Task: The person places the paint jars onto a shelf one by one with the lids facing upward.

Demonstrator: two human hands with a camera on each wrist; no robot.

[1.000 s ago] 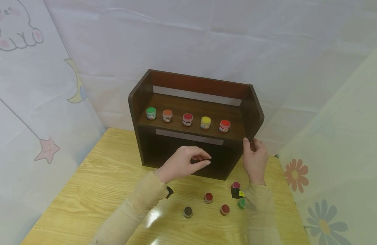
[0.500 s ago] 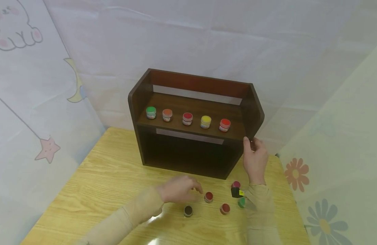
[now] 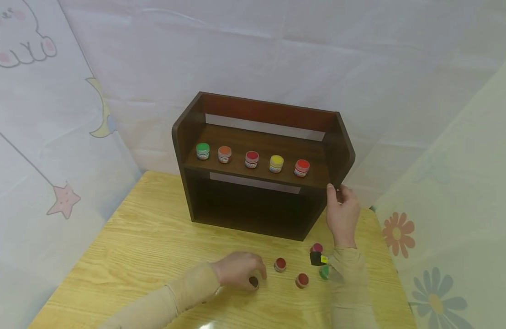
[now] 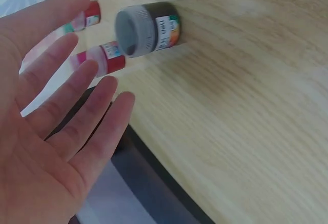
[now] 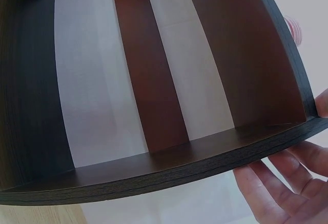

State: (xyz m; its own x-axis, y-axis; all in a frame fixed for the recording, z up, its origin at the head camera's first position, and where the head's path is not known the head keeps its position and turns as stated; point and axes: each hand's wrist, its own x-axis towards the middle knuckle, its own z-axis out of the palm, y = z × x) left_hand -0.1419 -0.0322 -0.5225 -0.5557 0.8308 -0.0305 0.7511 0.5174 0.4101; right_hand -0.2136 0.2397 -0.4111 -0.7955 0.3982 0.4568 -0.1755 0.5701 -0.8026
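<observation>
My left hand (image 3: 238,269) is low over the table beside a dark paint jar (image 3: 254,282), thumb and fingers on either side of it in the head view. In the left wrist view the fingers are spread and the dark-lidded jar (image 4: 148,28) stands just beyond the fingertips. At the right side of a dark brown shelf unit (image 3: 341,146), my right hand (image 3: 343,212) grips the edge. The right wrist view has its thumb on one side of the panel (image 5: 169,180) and its fingers (image 5: 277,183) on the other.
Along the upper board stand green (image 3: 202,151), orange (image 3: 224,155), crimson (image 3: 251,160), yellow (image 3: 276,163) and red (image 3: 302,168) jars. On the table are two dark red jars (image 3: 280,264), (image 3: 302,280), a magenta jar (image 3: 316,248) and a green jar (image 3: 324,273) near the right sleeve.
My left hand has come down from in front of the shelf unit to the dark jar on the table. The right hand keeps its hold on the unit.
</observation>
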